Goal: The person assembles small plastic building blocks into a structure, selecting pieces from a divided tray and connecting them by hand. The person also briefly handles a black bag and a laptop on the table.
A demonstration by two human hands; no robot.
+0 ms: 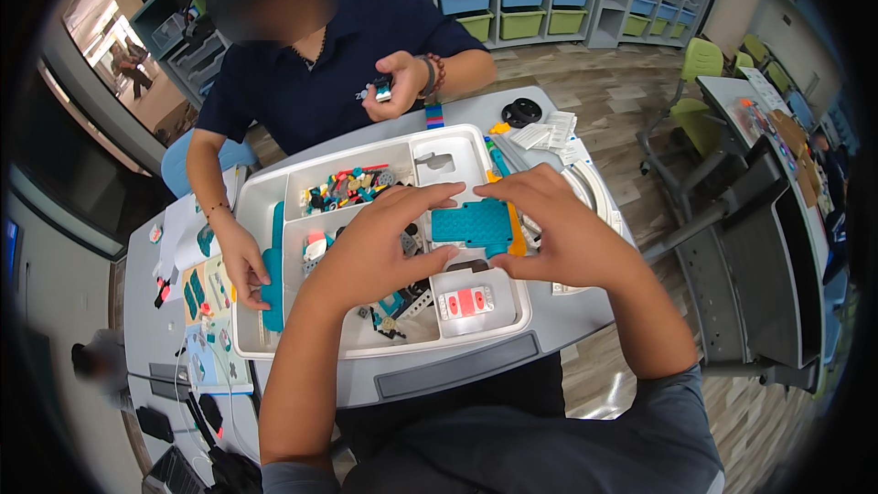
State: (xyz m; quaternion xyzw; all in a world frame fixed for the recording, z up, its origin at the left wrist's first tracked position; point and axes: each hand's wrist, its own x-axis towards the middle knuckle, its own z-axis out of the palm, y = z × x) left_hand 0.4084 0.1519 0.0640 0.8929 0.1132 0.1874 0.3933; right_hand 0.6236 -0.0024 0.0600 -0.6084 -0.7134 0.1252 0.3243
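A teal studded building block [471, 223] with a yellow part [518, 230] along its right end lies between my hands, over the right side of the white sorting tray [384, 348]. My left hand [389, 242] is at the block's left end, thumb and index finger spread apart with nothing between them. Around the right end curves my right hand [562, 224], its fingers and thumb also apart. The right thumb tip is close to the block's lower edge; whether it touches, I cannot tell. A white piece with red parts [465, 302] sits in the compartment below.
Across the table a person holds a small building piece [382, 89] in one hand; their other hand touches a long teal piece [274, 265] at the tray's left. Loose bricks [347, 190] fill a compartment. Black wheels [521, 112] and white parts [546, 134] lie behind the tray.
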